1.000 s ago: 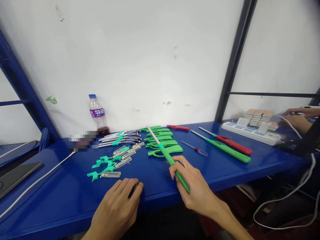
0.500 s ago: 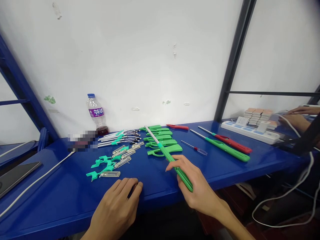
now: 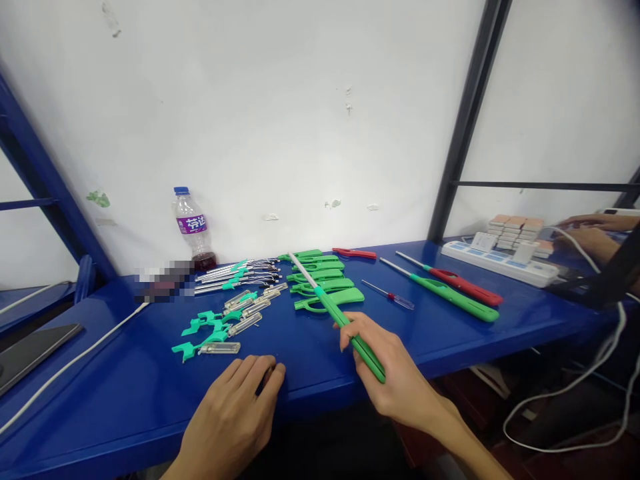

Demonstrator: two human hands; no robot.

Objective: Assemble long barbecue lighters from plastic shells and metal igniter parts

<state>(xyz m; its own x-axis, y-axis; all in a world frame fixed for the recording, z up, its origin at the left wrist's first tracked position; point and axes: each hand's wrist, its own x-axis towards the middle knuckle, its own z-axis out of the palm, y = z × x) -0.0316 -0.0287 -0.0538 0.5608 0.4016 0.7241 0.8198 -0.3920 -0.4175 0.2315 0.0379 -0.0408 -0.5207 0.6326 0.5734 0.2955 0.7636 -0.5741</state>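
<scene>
My right hand (image 3: 395, 380) grips a long green lighter (image 3: 345, 325) by its handle, its metal tube pointing up and left over a row of green handle shells (image 3: 325, 283). My left hand (image 3: 235, 407) rests palm down on the blue table (image 3: 125, 393) near the front edge, fingers curled loosely with nothing visible in them. Just beyond it lie several clear fuel inserts with green triggers (image 3: 220, 330) and a bunch of metal tubes (image 3: 235, 275).
A finished green lighter (image 3: 450, 297), a red lighter (image 3: 460, 285), a small screwdriver (image 3: 393, 297) and a red handle shell (image 3: 356, 253) lie to the right. A drink bottle (image 3: 193, 230) stands by the wall. A power strip (image 3: 500, 263), another person's hands (image 3: 595, 233), a phone (image 3: 30, 353) and a white cable (image 3: 75, 363) flank the area.
My right hand has shifted its fingers along the green lighter's handle, first opening, then closing round it again. The left hand has stayed put.
</scene>
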